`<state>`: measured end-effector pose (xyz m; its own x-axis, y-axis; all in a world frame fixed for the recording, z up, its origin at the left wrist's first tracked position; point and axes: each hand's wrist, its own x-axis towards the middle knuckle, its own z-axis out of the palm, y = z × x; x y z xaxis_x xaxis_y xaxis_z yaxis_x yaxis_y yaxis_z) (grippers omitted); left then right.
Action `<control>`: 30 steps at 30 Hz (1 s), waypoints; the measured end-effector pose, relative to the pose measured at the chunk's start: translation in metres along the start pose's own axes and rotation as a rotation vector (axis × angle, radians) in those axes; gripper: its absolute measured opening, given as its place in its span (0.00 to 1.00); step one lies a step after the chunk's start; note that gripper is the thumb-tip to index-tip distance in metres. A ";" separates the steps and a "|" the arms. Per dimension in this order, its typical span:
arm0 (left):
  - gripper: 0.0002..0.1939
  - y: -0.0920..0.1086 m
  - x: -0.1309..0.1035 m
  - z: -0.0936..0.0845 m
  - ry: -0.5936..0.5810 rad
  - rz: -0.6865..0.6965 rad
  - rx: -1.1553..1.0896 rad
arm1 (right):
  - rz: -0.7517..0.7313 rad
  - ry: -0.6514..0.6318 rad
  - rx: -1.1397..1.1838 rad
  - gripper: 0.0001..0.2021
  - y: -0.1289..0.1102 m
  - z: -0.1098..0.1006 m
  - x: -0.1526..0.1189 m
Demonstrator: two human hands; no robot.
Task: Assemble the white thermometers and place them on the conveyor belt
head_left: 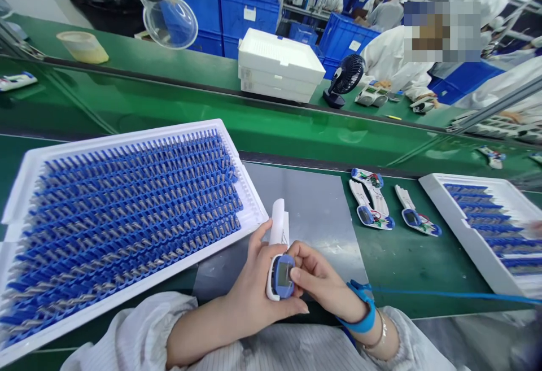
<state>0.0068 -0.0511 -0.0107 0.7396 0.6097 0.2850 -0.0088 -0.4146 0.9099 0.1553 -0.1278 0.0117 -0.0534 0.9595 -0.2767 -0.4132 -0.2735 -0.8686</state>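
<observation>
A white-and-blue handheld device (pixel 283 274) with a small grey screen is held low at the centre, its white handle (pixel 277 221) pointing away from me. My left hand (pixel 256 283) wraps round its body from the left, thumb along the near end. From the right, my right hand (pixel 315 272) closes its thumb and fingers on the edge of the blue screen frame; whatever lies under those fingertips is hidden. A blue strap (pixel 363 309) with a cord circles my right wrist. Beneath the device lies a grey mat (pixel 313 207).
At left, a large white tray (pixel 249 201) holds rows of blue-and-metal parts. Several opened device halves (pixel 372 204) with wires lie right of the mat, beside another white tray (pixel 455 241). Beyond a green partition (pixel 296 134) stand white boxes (pixel 279 63), a fan (pixel 349 74) and co-workers.
</observation>
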 end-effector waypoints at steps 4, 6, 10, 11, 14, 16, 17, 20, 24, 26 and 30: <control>0.30 0.001 -0.005 0.002 -0.088 -0.057 -0.006 | 0.012 -0.007 -0.006 0.19 -0.001 0.003 0.000; 0.28 0.001 -0.007 0.002 -0.064 -0.017 -0.025 | 0.034 -0.034 -0.001 0.21 0.000 0.003 0.002; 0.30 -0.002 -0.008 0.003 0.036 0.007 -0.036 | 0.026 -0.050 0.023 0.22 0.002 0.000 0.005; 0.31 -0.003 -0.008 0.003 0.052 0.004 -0.030 | 0.020 -0.051 0.029 0.22 0.002 0.000 0.005; 0.30 -0.003 -0.007 0.003 0.040 -0.002 0.013 | 0.011 -0.055 0.041 0.21 0.000 0.000 0.004; 0.29 -0.002 -0.006 0.003 0.001 -0.017 0.040 | 0.013 -0.055 0.044 0.21 -0.001 0.000 0.003; 0.29 -0.002 -0.006 0.004 -0.014 -0.026 0.047 | 0.014 -0.053 0.046 0.21 -0.001 0.000 0.003; 0.29 0.000 -0.005 0.005 -0.020 -0.020 0.066 | 0.019 -0.045 0.061 0.21 0.001 0.000 0.005; 0.28 0.002 -0.003 0.003 0.023 0.007 0.120 | 0.020 -0.048 0.088 0.20 0.004 0.000 0.008; 0.27 0.003 -0.002 0.002 0.042 0.023 0.151 | 0.022 -0.051 0.099 0.20 0.005 0.000 0.009; 0.28 0.001 -0.007 0.005 0.044 0.106 0.224 | 0.054 -0.033 0.098 0.24 0.010 -0.001 0.007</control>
<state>0.0054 -0.0591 -0.0131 0.7127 0.5816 0.3921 0.0684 -0.6140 0.7864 0.1518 -0.1238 0.0003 -0.1068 0.9457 -0.3070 -0.4958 -0.3183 -0.8080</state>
